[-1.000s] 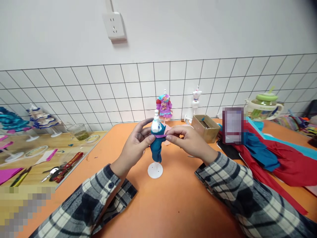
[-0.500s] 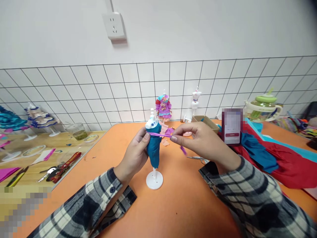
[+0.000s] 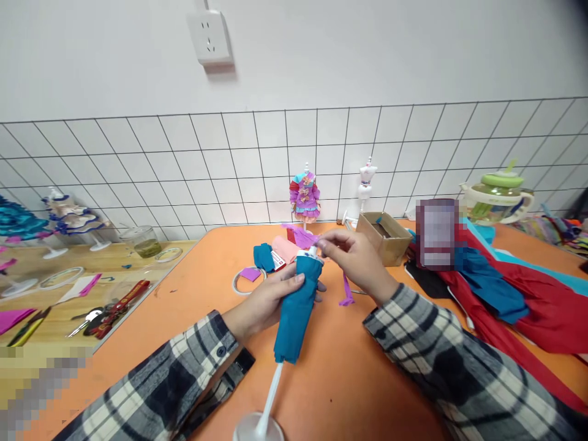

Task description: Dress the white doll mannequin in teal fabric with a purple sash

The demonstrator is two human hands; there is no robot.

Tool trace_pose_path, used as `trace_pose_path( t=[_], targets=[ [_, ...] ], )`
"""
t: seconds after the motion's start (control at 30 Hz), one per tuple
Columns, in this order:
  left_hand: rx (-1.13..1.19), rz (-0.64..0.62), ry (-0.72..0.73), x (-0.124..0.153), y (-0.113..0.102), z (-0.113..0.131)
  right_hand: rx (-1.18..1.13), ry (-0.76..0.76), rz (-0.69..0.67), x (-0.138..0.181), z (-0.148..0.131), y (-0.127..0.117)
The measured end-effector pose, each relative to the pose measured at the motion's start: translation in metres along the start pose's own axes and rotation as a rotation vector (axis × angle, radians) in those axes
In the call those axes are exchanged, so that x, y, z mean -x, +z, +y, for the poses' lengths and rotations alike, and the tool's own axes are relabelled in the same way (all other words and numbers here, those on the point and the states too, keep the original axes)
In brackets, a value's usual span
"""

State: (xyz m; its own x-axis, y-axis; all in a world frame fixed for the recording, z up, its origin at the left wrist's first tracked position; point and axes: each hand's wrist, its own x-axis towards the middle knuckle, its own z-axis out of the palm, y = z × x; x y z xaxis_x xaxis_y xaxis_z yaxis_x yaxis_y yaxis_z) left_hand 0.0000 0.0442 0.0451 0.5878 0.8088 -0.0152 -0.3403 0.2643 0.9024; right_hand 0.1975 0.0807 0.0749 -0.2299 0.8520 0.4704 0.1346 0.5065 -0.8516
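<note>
A small dress-form mannequin wrapped in teal fabric (image 3: 294,318) leans with its top away from me. Its white stand base (image 3: 260,427) shows at the bottom edge. My left hand (image 3: 269,300) is closed around the wrapped body from the left, thumb on the front. At the mannequin's white neck (image 3: 312,251), my right hand (image 3: 351,254) pinches with thumb and forefinger. A purple strip (image 3: 346,293) hangs below that hand; its other end is hidden by the fingers and the mannequin.
Behind are purple scraps (image 3: 301,236), a tape ring (image 3: 236,285), a dressed mannequin (image 3: 305,196), a bare mannequin (image 3: 366,180) and a cardboard box (image 3: 390,242). Right: a phone (image 3: 436,233), red fabric (image 3: 542,300) and a teapot (image 3: 493,199). Left: keys (image 3: 85,321) and a glass cup (image 3: 144,244).
The mannequin has gone from upright to tilted, its base nearer me and its top away. The purple strip no longer shows stretched across its front. My right hand has moved slightly left, to the neck.
</note>
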Motion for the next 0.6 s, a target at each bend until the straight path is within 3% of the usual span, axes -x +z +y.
trace_pose_path(
  t=[0.07, 0.1, 0.23, 0.43, 0.6],
  targets=[
    [0.097, 0.054, -0.110, -0.006, -0.012, -0.010, 0.086, 0.078, 0.184, 0.005, 0.030, 0.004],
    [0.158, 0.063, -0.165, -0.009, -0.019, -0.014, 0.192, 0.152, 0.207, 0.010, 0.045, 0.004],
    [0.314, 0.056, -0.276, -0.018, -0.038, -0.027, 0.335, 0.257, 0.113, 0.027, 0.087, -0.003],
    [0.257, 0.156, -0.247, -0.017, -0.033, -0.037, 0.547, 0.335, -0.169, 0.029, 0.095, -0.006],
    [0.249, 0.199, -0.265, -0.017, -0.033, -0.038, 0.619, 0.328, -0.227, 0.027, 0.090, -0.004]
  ],
)
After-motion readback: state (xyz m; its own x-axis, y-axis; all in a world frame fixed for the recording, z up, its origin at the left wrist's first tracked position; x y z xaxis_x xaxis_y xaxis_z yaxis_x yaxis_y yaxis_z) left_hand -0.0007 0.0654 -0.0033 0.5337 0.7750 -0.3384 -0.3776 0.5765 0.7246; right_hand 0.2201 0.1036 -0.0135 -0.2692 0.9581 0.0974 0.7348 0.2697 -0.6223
